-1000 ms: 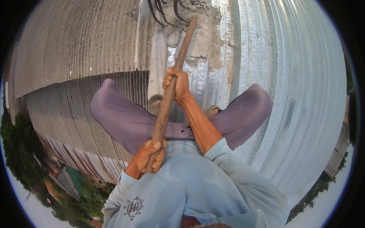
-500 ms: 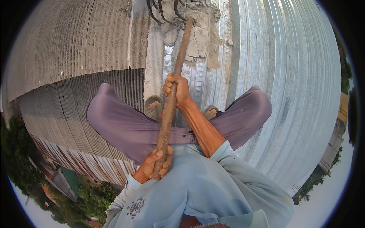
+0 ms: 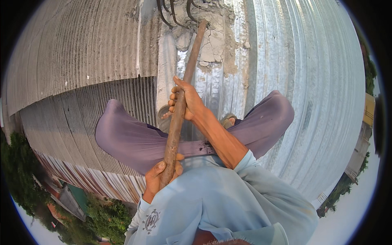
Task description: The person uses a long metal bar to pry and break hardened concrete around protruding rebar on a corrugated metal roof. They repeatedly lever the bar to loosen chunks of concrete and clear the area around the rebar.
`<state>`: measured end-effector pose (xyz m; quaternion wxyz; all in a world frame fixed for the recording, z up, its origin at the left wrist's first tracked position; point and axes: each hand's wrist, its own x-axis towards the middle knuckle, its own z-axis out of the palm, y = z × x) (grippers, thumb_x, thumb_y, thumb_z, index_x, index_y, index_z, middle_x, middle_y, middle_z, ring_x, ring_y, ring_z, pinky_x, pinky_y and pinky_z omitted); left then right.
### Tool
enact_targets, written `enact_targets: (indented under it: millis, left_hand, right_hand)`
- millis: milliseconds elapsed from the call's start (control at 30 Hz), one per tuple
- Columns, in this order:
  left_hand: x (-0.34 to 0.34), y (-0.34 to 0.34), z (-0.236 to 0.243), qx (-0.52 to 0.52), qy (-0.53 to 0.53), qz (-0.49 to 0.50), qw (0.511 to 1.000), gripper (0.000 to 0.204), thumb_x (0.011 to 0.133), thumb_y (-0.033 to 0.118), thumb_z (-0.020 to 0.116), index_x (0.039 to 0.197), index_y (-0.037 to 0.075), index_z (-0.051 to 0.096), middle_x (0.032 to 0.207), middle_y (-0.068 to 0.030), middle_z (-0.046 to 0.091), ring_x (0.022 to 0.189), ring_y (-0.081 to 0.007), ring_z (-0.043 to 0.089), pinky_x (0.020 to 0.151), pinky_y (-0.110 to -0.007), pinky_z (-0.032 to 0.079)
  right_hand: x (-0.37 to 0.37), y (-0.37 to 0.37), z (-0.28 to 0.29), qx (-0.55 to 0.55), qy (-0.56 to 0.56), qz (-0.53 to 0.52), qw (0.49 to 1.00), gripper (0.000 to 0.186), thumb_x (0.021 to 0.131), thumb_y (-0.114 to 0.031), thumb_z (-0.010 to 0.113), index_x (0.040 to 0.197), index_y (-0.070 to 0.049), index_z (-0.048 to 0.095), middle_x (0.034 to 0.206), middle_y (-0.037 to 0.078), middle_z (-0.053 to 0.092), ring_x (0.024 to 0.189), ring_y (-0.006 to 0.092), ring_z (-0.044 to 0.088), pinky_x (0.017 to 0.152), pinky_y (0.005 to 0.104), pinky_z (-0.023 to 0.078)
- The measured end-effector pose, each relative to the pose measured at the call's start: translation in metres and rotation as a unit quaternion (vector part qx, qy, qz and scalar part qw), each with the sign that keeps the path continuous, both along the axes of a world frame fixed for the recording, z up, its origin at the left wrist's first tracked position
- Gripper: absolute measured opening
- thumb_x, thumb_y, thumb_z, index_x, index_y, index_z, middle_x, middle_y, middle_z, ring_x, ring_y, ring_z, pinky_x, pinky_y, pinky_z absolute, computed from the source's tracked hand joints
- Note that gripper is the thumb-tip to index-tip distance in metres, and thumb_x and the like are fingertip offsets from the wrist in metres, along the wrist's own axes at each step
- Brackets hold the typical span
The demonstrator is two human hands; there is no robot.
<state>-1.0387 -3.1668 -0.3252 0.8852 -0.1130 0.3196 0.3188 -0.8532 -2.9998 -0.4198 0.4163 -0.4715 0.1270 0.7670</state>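
A long rusty metal bar (image 3: pixel 175 127) slants up and away from my lap. Its far tip rests against cracked, broken concrete (image 3: pixel 211 45). My left hand (image 3: pixel 153 176) wraps round the near end, close to my shirt. Further up the shaft, my right hand (image 3: pixel 190 102) holds the bar more loosely, its thumb lying up along the side and its fingers curled past the far side. Several dark bent reinforcing rods (image 3: pixel 174 15) stick out of the concrete just left of the bar's tip.
My knees spread either side, with a sandalled foot (image 3: pixel 231 121) on the right. Shiny corrugated metal roofing (image 3: pixel 304 102) curves away at right. Weathered grey corrugated sheets (image 3: pixel 85 49) lie left, with a step down to a lower roof (image 3: pixel 81 126). Trees (image 3: pixel 108 216) show beyond the roof's edge.
The bar's near end has swung slightly left, with my left hand on it. My right hand has shifted a little down and left, and its grip has loosened, thumb now extended.
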Motion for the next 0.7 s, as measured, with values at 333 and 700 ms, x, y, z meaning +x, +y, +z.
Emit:
enact_targets:
  millis: [333,700]
  left_hand:
    - [0.019,-0.013,0.025,-0.051,0.138,0.261,0.954,0.077,0.094,0.041,0.061,0.148,-0.006,0.030,0.143,-0.0353,0.043,0.128,-0.0452,0.053,0.098,-0.049,0.056]
    - [0.002,-0.009,-0.014,0.680,0.422,0.066,0.596,0.014,0.091,0.024,0.069,0.098,0.016,0.059,0.105,-0.0150,0.068,0.121,-0.0380,0.058,0.113,-0.056,0.034]
  right_hand:
    - [-0.002,0.004,-0.013,0.076,0.112,-0.077,0.988,0.025,0.093,-0.020,0.060,0.073,-0.013,0.047,0.055,0.000,0.046,0.044,0.0124,0.049,0.041,0.0319,0.047]
    - [0.004,0.010,-0.001,0.103,0.155,-0.094,0.978,0.027,0.088,-0.015,0.055,0.064,-0.014,0.044,0.058,0.001,0.044,0.047,0.0140,0.048,0.042,0.0341,0.049]
